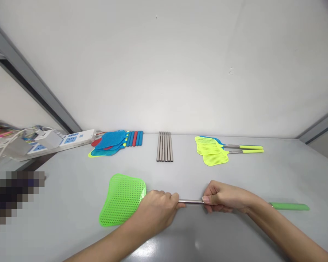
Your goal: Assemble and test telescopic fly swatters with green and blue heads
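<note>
Watching from my end: both hands are on one thin metal rod [191, 201], low over the near part of the counter [71, 189]. Left hand [160, 205] is wrapped around it in a fist, right by the green swatter head [123, 200]. My read: that full wrap is there to stop the head from twisting. Right hand [221, 196] has a lighter grip, thumb and fingers pinching the rod, a short bare stretch of metal showing between the two hands. Probably a fingertip hold for control more than force.

Green handle [289, 206] shows past the right forearm, roughly in line with the rod. Forearm hides the join, so I can't tell if it's all one piece. The rod runs crosswise, likely so each hand gets a straight pull on it.

Back row, by the wall [164, 72]: blue, red and yellow swatter heads [112, 140] piled at left, blue and red handles [135, 138] lined up just beside them, metal tubes [164, 147] parallel in the middle. Looks grouped by part for easy pickup. Swatters with handles [214, 153] overlap at right, apart from the loose parts. Power strip [71, 140] at far left.
</note>
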`<action>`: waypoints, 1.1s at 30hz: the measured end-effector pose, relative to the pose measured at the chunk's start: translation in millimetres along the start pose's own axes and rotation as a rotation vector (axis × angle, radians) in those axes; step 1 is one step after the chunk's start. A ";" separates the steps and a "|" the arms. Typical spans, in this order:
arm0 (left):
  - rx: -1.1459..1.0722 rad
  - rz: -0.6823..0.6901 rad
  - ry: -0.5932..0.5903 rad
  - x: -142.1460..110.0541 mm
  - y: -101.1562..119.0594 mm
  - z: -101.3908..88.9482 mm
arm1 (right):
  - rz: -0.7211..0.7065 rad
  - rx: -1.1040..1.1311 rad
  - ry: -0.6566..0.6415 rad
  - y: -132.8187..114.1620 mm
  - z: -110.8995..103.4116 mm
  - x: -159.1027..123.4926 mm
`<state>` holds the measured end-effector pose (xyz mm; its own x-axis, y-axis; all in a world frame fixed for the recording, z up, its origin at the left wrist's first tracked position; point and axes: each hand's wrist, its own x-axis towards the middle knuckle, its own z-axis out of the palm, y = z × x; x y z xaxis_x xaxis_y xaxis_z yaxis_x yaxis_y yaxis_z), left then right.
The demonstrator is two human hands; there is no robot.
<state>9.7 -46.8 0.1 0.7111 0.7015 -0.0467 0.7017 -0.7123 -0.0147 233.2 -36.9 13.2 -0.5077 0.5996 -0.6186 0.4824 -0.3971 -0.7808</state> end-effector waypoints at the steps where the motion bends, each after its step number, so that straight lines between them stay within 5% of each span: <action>1: -0.002 -0.003 0.007 -0.4 0.4 0.6 | 0.000 -0.005 -0.002 0.0 0.3 0.2; 33: -0.152 -0.002 -0.043 2.7 -7.2 -9.3 | -0.088 -0.056 -0.022 -0.3 -1.9 -0.8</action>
<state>7.0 -39.5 9.4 0.7092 0.6993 -0.0896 0.7042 -0.6968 0.1362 234.9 -35.9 14.0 -0.5653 0.6149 -0.5499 0.4741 -0.3034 -0.8266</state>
